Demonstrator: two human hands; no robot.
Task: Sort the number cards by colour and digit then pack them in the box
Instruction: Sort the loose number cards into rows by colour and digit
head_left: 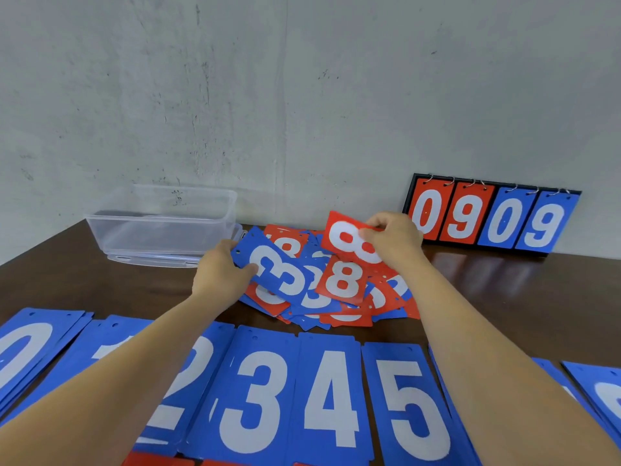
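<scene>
A loose heap of red and blue number cards (339, 297) lies mid-table. My left hand (220, 275) grips a blue 3 card (279, 274) by its left end, just above the heap. My right hand (391, 238) pinches a red 8 card (349, 238), lifted over the heap's far side. Another red 8 (342, 280) lies on top of the heap. In front, blue piles run in a row: 0 (30, 348), 1 (100, 344), 2 (188, 375), 3 (255, 395), 4 (331, 395), 5 (408, 405). A clear plastic box (161, 223) stands at the far left.
A black flip scoreboard (490, 216) showing 0 9 0 9 leans against the wall at the far right. More blue cards (601, 388) lie at the right edge. Red cards (158, 460) peek in at the bottom. The grey wall closes the table's far side.
</scene>
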